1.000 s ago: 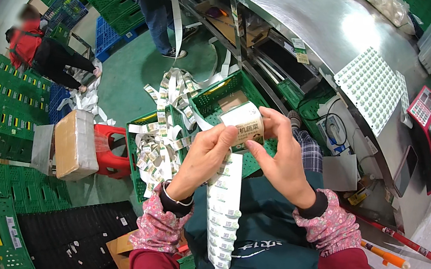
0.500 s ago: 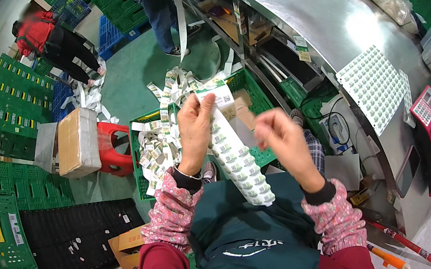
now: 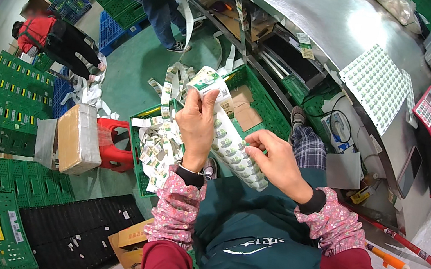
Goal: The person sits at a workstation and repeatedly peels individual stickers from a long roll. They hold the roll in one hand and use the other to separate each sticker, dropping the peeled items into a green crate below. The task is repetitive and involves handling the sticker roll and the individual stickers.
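My left hand (image 3: pixel 195 131) is closed around a sheet of round green-and-white stickers (image 3: pixel 236 154), which hangs slanting down toward my apron. The same hand grips a white paper label with green print (image 3: pixel 213 85), standing up above its thumb. My right hand (image 3: pixel 279 165) is at the sheet's right edge, its thumb and forefinger closed together on it. Whether a single sticker is between those fingertips is too small to tell. Below and left of my left hand, a green crate (image 3: pixel 137 164) holds a heap of printed label strips (image 3: pixel 158 150).
Another green crate (image 3: pixel 268 109) with cardboard inside stands ahead. At right, a metal table (image 3: pixel 317 3) bears a larger sticker sheet (image 3: pixel 374 87), a red calculator (image 3: pixel 428 106) and a phone (image 3: pixel 409 170). A red stool (image 3: pixel 114 146) and a carton (image 3: pixel 78 137) stand left. Two people are farther off.
My right hand has come left and down, from in the air beside the sheet to its right edge. The sheet and my left hand have shifted slightly.
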Available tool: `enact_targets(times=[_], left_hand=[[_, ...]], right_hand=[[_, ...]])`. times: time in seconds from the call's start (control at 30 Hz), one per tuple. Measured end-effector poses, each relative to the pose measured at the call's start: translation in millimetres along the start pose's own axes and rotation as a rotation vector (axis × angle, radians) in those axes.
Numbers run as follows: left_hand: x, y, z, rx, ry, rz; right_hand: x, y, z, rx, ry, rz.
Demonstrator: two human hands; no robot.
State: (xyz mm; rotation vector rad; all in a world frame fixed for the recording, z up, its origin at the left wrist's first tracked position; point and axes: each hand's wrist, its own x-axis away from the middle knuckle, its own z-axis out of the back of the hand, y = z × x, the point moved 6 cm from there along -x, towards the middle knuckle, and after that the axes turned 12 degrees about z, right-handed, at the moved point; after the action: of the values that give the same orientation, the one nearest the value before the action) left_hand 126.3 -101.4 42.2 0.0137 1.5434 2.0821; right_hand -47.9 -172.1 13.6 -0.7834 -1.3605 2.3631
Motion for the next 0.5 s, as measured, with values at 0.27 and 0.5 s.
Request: enact_targets(times=[0.27,0.5], left_hand=[[3.2,-0.5,-7.5,-0.359,0.074,-0.028],[2.1,-30.8,-11.2,-0.338,0.037,0.114]], right_hand=[[0.5,-9.6,-5.1,0.215,0.086,0.082],[15.9,-26.2,-17.0,-0.090,-0.002,0.013]])
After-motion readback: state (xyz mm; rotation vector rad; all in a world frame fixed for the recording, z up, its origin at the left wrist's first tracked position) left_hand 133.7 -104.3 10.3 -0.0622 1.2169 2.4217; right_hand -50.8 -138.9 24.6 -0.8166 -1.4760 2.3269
